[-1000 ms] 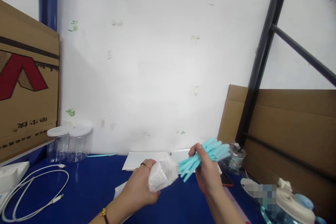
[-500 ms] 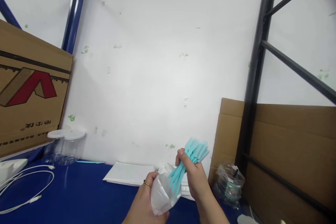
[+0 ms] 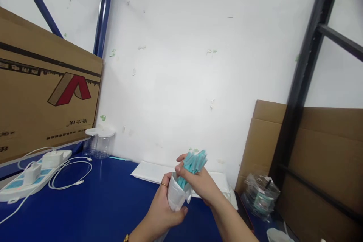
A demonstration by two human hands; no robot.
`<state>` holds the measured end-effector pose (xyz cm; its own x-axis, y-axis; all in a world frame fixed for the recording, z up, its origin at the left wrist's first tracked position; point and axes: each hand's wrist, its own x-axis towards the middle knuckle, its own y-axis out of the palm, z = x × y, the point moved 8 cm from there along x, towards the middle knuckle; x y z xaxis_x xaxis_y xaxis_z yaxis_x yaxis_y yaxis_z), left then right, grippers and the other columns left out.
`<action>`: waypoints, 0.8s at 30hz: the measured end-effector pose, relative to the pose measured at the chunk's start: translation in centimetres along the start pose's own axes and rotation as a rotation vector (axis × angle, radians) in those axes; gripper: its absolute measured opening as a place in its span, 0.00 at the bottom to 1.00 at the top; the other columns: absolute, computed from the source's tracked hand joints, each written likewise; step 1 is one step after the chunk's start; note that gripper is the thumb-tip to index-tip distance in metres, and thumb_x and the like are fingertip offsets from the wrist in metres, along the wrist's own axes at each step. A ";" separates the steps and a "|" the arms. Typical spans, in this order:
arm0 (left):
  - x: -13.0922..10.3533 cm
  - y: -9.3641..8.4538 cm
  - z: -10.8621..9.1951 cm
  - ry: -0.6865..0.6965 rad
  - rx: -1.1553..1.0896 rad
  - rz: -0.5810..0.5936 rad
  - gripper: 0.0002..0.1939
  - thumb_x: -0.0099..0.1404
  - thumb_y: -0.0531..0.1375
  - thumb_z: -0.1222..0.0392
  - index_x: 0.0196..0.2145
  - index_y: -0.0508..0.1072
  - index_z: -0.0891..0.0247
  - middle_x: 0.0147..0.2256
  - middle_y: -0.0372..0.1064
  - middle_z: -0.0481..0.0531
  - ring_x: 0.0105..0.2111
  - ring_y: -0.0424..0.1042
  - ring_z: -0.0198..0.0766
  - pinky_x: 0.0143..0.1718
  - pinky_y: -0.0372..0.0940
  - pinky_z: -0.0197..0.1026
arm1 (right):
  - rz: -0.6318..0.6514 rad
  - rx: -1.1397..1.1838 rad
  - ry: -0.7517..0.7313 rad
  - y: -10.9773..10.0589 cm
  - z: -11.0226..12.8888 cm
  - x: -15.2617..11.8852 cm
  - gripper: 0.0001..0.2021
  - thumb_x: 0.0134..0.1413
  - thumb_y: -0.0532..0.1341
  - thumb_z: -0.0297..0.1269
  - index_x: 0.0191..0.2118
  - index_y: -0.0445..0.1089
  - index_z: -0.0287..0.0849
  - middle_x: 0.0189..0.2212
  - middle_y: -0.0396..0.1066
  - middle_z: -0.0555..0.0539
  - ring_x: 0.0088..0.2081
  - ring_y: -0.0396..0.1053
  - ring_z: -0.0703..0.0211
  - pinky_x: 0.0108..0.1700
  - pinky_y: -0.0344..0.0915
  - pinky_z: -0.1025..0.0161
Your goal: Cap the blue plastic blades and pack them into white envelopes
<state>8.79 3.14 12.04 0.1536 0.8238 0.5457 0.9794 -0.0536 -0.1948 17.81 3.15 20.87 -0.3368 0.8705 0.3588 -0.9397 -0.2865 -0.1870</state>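
Observation:
In the head view my left hand (image 3: 164,210), with a ring on one finger, is wrapped round a white plastic bag (image 3: 175,195). My right hand (image 3: 198,181) grips a bundle of light-blue strips (image 3: 195,162) just above the bag's mouth. The lower ends of the strips are inside the bag's opening, and their upper ends fan out above my right fingers.
On the blue table (image 3: 99,208) are a power strip (image 3: 61,157) with chargers and white cables, clear jars (image 3: 104,145), white sheets (image 3: 150,172) and a crumpled clear bag (image 3: 261,198). Cardboard boxes (image 3: 51,94) and dark posts stand at both sides.
The view has turned left, bringing the power strip into sight. The strips now stand more upright and gathered, with their lower ends deeper in the bag, and my hands are closer together.

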 end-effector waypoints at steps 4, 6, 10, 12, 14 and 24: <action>-0.3 -1.1 0.9 -0.020 0.031 -0.028 0.41 0.43 0.62 0.65 0.54 0.50 0.61 0.51 0.62 0.57 0.50 0.63 0.47 0.52 0.58 0.47 | 0.017 -0.037 0.080 1.4 0.0 0.2 0.16 0.42 0.67 0.41 0.37 0.67 0.41 0.27 0.67 0.53 0.31 0.65 0.61 0.34 0.59 0.65; -0.5 -1.6 1.4 -0.054 0.043 -0.033 0.42 0.43 0.62 0.64 0.55 0.50 0.62 0.51 0.62 0.58 0.51 0.62 0.49 0.53 0.57 0.50 | 0.022 -0.073 0.098 2.0 0.3 0.4 0.16 0.41 0.68 0.40 0.38 0.68 0.42 0.26 0.65 0.54 0.29 0.63 0.63 0.32 0.57 0.67; -0.9 -2.4 2.1 -0.091 0.002 0.007 0.46 0.43 0.63 0.63 0.57 0.46 0.62 0.55 0.58 0.61 0.54 0.59 0.51 0.56 0.53 0.52 | -0.051 -0.179 0.103 2.7 1.4 1.0 0.18 0.38 0.69 0.40 0.39 0.69 0.43 0.33 0.67 0.51 0.35 0.64 0.60 0.36 0.59 0.65; -1.1 -2.7 2.2 -0.081 -0.024 0.028 0.48 0.43 0.63 0.63 0.59 0.44 0.62 0.56 0.56 0.61 0.56 0.57 0.52 0.57 0.52 0.53 | -0.091 -0.240 0.098 2.6 2.2 1.3 0.19 0.39 0.69 0.41 0.40 0.69 0.44 0.38 0.68 0.48 0.42 0.64 0.56 0.41 0.60 0.62; -1.4 -2.9 2.2 -0.055 -0.048 0.050 0.50 0.43 0.64 0.64 0.60 0.42 0.62 0.58 0.53 0.61 0.57 0.55 0.52 0.58 0.51 0.52 | -0.123 -0.260 0.073 2.3 3.0 1.2 0.21 0.41 0.68 0.44 0.43 0.68 0.44 0.42 0.67 0.45 0.46 0.63 0.53 0.45 0.61 0.59; -2.9 -1.5 4.7 0.021 0.112 0.079 0.53 0.50 0.61 0.63 0.63 0.30 0.61 0.63 0.37 0.63 0.62 0.43 0.52 0.60 0.47 0.55 | -0.351 -0.444 -0.164 3.8 -0.2 -4.8 0.43 0.46 0.66 0.41 0.64 0.42 0.52 0.64 0.44 0.42 0.62 0.46 0.45 0.60 0.49 0.46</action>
<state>6.23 3.51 6.93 0.2339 0.8071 0.5421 0.9435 -0.0538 -0.3270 15.91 -2.02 18.22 -0.0485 0.7994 0.5989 -0.8936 0.2332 -0.3835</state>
